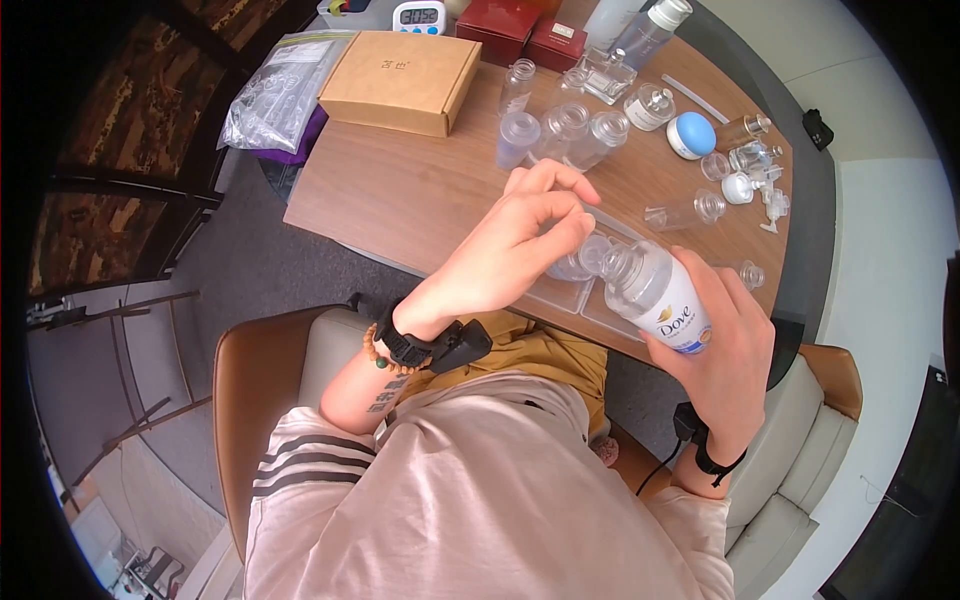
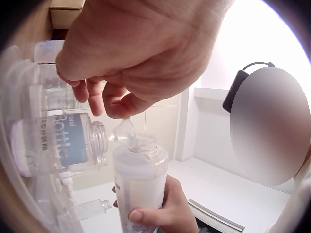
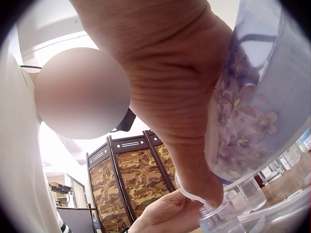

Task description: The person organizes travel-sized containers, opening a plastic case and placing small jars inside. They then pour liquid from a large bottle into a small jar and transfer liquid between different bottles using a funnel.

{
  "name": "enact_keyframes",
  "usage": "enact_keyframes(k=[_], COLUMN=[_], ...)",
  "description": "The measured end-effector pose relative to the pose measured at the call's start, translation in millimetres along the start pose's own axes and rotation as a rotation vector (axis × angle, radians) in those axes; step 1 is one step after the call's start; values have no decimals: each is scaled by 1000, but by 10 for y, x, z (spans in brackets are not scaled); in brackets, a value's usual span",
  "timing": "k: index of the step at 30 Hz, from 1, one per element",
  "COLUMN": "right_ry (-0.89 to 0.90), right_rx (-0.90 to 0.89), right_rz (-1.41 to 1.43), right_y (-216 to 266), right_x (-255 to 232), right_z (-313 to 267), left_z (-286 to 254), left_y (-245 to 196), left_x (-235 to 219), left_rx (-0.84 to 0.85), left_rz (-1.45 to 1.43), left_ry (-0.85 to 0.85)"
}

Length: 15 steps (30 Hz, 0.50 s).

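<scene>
My right hand (image 1: 735,345) grips a clear Dove bottle (image 1: 655,290) with a white label, tilted onto its side. Its uncapped mouth meets a small clear funnel (image 2: 125,132), whose narrow end points to the open neck of a travel bottle (image 2: 53,145). That travel bottle is clear with a blue-grey printed panel. Fingertips of my left hand (image 1: 525,235) pinch the funnel's edge, as the left wrist view shows. Purple flowers are printed on the Dove bottle's side in the right wrist view.
A clear tray (image 1: 556,297) lies at the table's near edge. Beyond stand several clear empty bottles and jars, a blue-lidded jar (image 1: 691,135) and loose pump heads (image 1: 774,207). A brown cardboard box (image 1: 400,80), a zip bag (image 1: 285,90) and a timer (image 1: 419,17) sit at the far left.
</scene>
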State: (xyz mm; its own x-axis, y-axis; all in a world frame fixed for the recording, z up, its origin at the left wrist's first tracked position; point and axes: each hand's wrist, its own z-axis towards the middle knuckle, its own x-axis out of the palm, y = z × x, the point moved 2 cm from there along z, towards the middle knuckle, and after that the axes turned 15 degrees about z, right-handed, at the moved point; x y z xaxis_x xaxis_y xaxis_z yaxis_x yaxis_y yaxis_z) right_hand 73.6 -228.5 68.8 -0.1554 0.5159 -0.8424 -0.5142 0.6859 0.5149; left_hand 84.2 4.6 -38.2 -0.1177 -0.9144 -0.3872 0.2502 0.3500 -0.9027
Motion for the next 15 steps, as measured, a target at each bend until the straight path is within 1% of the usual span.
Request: enact_keyframes(k=[2, 15], right_ry=[-3, -7], right_rx=[-3, 4], right_rz=[-2, 6], right_y=[-2, -19], right_x=[3, 14], right_z=[0, -18], left_z=[-4, -9], left_y=[-6, 2], left_x=[0, 7], left_rx=[-28, -26], left_rz=[-26, -1], left_ry=[10, 7])
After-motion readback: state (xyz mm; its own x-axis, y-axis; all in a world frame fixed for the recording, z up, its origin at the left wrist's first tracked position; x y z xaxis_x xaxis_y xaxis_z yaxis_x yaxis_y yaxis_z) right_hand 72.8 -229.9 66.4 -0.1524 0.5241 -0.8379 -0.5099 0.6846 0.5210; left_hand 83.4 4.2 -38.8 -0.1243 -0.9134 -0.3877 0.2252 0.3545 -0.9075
